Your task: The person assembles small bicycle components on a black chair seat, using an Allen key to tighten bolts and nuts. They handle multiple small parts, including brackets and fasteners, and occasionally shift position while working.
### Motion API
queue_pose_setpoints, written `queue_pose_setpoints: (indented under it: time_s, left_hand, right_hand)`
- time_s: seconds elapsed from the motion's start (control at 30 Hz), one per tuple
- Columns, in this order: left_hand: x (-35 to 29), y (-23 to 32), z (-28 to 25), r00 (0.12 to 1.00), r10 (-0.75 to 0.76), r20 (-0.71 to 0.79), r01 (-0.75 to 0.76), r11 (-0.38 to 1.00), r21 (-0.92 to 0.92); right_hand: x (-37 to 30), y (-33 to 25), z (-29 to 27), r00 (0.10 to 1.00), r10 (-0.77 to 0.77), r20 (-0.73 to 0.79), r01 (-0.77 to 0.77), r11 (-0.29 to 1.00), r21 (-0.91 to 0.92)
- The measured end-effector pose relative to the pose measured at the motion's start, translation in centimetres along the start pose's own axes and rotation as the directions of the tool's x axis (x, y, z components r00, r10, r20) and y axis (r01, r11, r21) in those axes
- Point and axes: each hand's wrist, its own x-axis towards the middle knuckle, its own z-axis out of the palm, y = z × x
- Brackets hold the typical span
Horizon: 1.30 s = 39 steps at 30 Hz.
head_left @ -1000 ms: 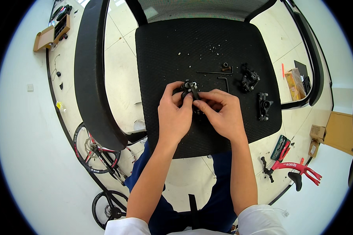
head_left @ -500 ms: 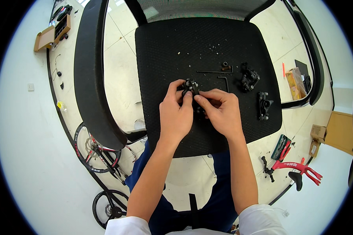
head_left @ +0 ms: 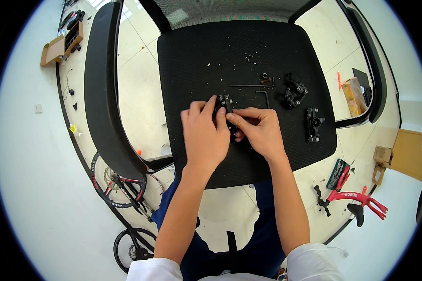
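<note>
Over the black chair seat (head_left: 192,56), both hands are closed on a dark brake caliper (head_left: 226,100) with silver bolts. My left hand (head_left: 205,133) grips its left side, fingers at the far end and thumb along the near face. From the right, my right hand (head_left: 260,131) pinches its edge between thumb and forefinger. The caliper's lower part is largely hidden by the fingers. Just beyond lie a long hex key (head_left: 251,85), a shorter hex key (head_left: 267,98) and a small brownish cylindrical part (head_left: 265,77). Another black caliper (head_left: 294,92) rests to their right.
A black bracket with bolts (head_left: 314,125) lies near the seat's right edge. Light crumbs dot the far seat. Armrests (head_left: 101,93) flank it. On the floor are bicycle wheels (head_left: 131,250), a red bike frame (head_left: 351,197), an open cardboard box (head_left: 56,49) and a green case (head_left: 337,173).
My left hand has turned and its fingers have spread along the caliper. My right hand has shifted slightly left with its pinch. The whole view has moved a little.
</note>
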Motion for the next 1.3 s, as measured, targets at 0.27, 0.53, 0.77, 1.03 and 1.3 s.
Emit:
queue_pose_setpoints:
  time_s: [0.27,0.53,0.77,1.03,1.3]
  left_hand:
    - [0.5,-0.7,-0.7,0.994,-0.065,0.091,0.075,0.991,-0.11]
    - [1.2,-1.3,-1.0,0.998,-0.042,0.041,0.052,0.954,-0.296]
    - [2.3,-0.7,-0.9,0.997,-0.077,0.014,0.077,0.948,-0.309]
    - [2.4,-1.3,-0.8,0.996,-0.086,-0.006,0.08,0.94,-0.333]
    - [2.4,-1.0,-1.5,0.989,-0.143,0.031,0.144,0.918,-0.369]
  right_hand:
    - [0.5,0.2,0.7,1.0,0.0,0.015,0.0,1.0,0.02]
    - [0.7,0.4,1.2,0.999,-0.051,-0.015,0.051,0.998,0.023]
    - [0.7,0.3,1.0,0.997,-0.066,0.03,0.067,0.997,-0.031]
    - [-0.6,-0.7,-0.5,0.999,0.045,0.017,-0.04,0.977,-0.209]
    - [-3.2,-0.4,0.9,0.996,-0.087,0.028,0.092,0.962,-0.258]
